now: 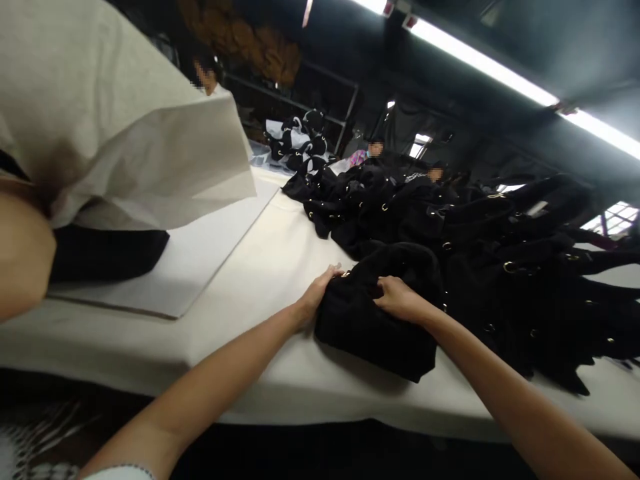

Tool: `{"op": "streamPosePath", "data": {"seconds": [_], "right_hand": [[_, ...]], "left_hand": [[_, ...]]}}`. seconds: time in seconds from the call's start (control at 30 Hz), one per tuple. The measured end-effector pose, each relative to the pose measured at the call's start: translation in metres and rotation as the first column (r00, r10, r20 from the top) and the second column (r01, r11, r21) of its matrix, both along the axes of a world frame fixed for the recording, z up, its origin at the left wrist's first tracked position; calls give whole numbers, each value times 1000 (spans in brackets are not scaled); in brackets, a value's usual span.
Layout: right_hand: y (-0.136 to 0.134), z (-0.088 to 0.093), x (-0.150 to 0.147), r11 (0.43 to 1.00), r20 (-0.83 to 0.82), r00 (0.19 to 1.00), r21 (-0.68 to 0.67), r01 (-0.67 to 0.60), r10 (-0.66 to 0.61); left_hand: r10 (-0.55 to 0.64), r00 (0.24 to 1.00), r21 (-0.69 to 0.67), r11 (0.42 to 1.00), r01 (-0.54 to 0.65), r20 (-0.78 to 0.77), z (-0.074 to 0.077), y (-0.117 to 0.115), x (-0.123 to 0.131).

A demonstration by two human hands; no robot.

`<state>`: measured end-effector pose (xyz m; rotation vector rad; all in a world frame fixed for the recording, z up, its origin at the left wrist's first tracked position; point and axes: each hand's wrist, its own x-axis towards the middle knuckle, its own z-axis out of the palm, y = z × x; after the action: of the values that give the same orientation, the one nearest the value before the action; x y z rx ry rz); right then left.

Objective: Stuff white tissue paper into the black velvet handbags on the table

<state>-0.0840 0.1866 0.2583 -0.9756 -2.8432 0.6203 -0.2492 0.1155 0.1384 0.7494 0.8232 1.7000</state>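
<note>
In front of me a black fabric bag (377, 333) with a gold-coloured ring lies on the white-covered table (260, 267). My left hand (320, 288) grips the bag's left upper edge, close to the ring. At the top of the same bag, my right hand (397, 298) is closed on the cloth, thumb and fingers pinching it; part of the fingers is hidden in the folds. A large heap of similar black bags (490, 280), with metal rings, rises just beyond and to the right.
At the left, a co-worker's arm (23, 257) is beside a large pale sheet (165, 160) held over another black item (110, 253). A white board (200, 267) lies beneath that. Farther back are wrapped black goods (300, 140) and other people (367, 153).
</note>
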Motion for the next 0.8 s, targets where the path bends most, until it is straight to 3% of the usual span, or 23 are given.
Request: {"op": "streamPosePath", "data": {"seconds": [0.07,0.13,0.27,0.37,0.43,0.53,0.6,0.73,0.8], "right_hand": [[-4,-4,-2,974,-60,996,-221,43,-58],[-10,-8,-2,890,-162,967,-444,107,-197],[-20,-16,0,775,-206,887,-591,224,-413],[-23,-15,7,760,-182,899,-614,213,-399],[-27,-8,17,780,-172,940,-611,134,-296],[-41,4,34,787,-176,981,-616,-42,-85],[-57,6,41,791,-187,981,-607,-80,-44],[-91,-13,36,904,-289,922,-409,123,-256],[-104,-27,28,910,-387,846,-338,239,-366]], "left_hand": [[112,988,24,994,-110,-111,-1,0,4],[236,940,79,971,-223,-247,2,-2,6],[302,887,150,952,-265,-349,7,-8,10],[280,869,177,958,-226,-408,10,-15,10],[287,834,210,955,-210,-472,12,-22,10],[400,698,327,913,-245,-593,16,-33,13],[476,602,425,874,-238,-642,18,-40,16],[546,511,523,828,-204,-664,17,-48,19],[553,493,540,821,-185,-672,16,-48,18]]}}
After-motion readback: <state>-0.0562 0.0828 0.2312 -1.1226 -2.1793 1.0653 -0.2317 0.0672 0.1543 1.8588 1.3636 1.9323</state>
